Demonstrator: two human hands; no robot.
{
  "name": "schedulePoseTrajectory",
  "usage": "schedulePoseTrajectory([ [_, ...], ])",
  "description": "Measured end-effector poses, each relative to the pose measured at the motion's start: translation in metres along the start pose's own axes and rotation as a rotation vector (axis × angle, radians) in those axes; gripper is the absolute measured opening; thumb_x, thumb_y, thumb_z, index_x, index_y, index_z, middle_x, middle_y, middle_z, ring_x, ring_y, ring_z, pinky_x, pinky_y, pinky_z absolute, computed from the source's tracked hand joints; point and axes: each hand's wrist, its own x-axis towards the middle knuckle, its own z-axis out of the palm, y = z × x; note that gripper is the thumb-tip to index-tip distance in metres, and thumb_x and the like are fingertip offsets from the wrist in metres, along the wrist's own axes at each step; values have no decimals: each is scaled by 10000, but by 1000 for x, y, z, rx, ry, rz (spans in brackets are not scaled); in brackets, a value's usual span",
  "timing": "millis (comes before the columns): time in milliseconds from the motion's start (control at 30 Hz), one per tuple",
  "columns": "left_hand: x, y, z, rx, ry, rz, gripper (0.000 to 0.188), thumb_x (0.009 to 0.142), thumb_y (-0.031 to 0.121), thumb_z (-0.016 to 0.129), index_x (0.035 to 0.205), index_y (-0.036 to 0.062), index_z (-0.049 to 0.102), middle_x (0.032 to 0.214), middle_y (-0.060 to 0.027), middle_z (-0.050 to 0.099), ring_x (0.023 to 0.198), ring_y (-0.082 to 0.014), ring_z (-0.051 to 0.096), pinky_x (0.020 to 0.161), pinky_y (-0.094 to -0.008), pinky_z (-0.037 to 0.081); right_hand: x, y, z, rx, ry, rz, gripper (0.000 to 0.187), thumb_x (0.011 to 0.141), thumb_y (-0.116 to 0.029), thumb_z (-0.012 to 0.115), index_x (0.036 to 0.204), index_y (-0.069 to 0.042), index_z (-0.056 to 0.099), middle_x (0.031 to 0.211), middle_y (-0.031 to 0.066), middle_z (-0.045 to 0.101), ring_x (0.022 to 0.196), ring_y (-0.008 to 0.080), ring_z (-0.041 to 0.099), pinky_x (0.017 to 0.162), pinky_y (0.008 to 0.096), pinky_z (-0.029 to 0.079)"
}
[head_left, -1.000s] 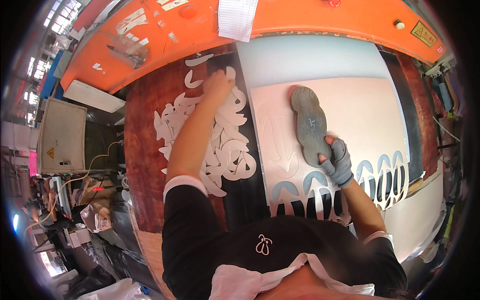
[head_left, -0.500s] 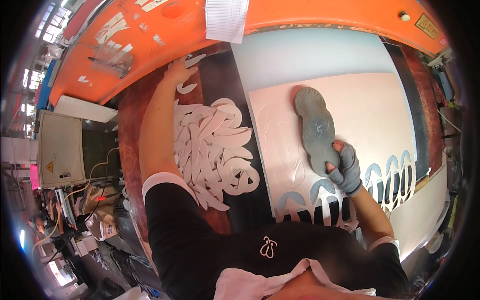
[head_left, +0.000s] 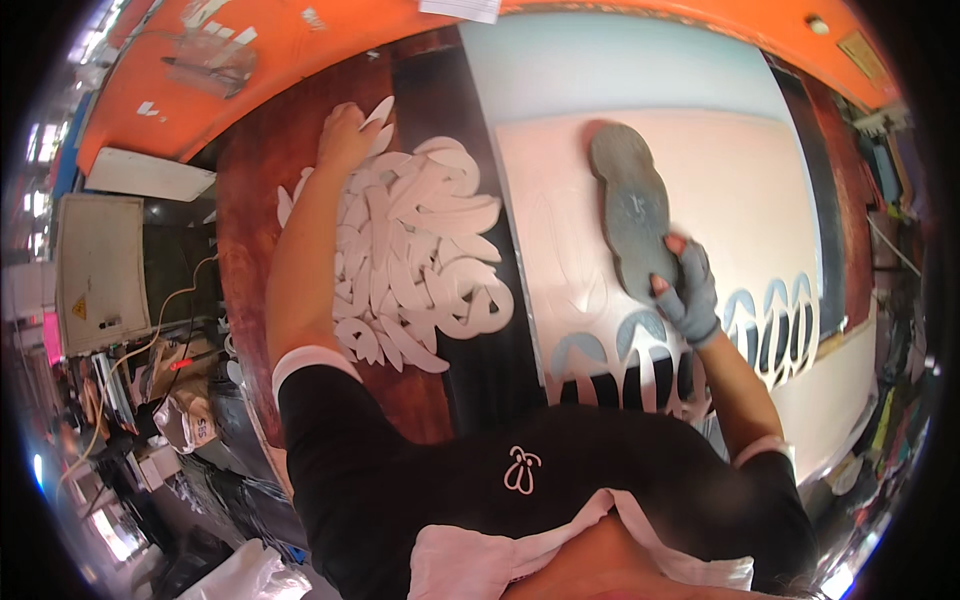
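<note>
My left hand is closed on a pale pink, leaf-shaped cut piece, beyond the far end of a loose pile of similar cut pieces. Some of those pieces are curved, and others are slim ovals. In a grey fingerless glove, my right hand grips the near end of a dark, sole-shaped cutting die with thumb and fingers. The die rests on a pale pink sheet. Along the sheet's near edge runs a row of cut-out openings, with thin strips left between them.
An orange machine body spans the far side, with a lined paper hanging from it. Beneath the sheet is a light blue board. A grey metal cabinet and a cable stand at the left.
The view has tilted, so the scene sits higher. My left hand has come nearer the pile with cut pieces at its fingers. My right hand keeps its hold on the die, which stays put.
</note>
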Motion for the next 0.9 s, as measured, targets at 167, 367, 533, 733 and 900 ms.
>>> schedulePoseTrajectory([
  [167,-30,5,-35,-87,-310,-230,236,814,245,618,783,34,518,886,-172,591,833,-345,564,721,-370,443,22,12,10,-86,-53,-7,480,762,-235,666,1155,-19,495,1088,183,553,982,366,534,873,403,428],
  [367,-54,17,-68,168,-47,-183,213,842,280,568,910,78,550,1015,-93,614,981,-299,559,884,-469,365,48,27,29,-161,-75,-155,739,631,-342,764,1234,-45,458,1204,164,496,1074,338,493,921,397,411],
  [533,-82,69,-68,253,311,75,313,803,194,600,1089,76,556,1191,-91,559,1151,-299,489,976,-470,327,61,25,50,-76,-121,-127,780,581,-272,781,1243,-47,437,1196,158,499,1106,343,486,945,382,410],
  [733,-51,172,-6,-588,61,178,381,804,95,581,1167,9,508,1220,-172,539,1171,-299,492,995,-380,371,67,26,46,22,-130,-7,830,591,-138,803,1313,-43,403,1206,156,494,1116,313,484,958,346,415],
  [900,23,203,46,-1068,-92,-102,395,894,187,550,1232,-9,488,1266,-163,521,1207,-215,470,1005,-324,359,62,25,60,-94,-121,108,833,592,-318,781,1271,-13,407,1165,191,503,1118,353,468,986,390,362],
])
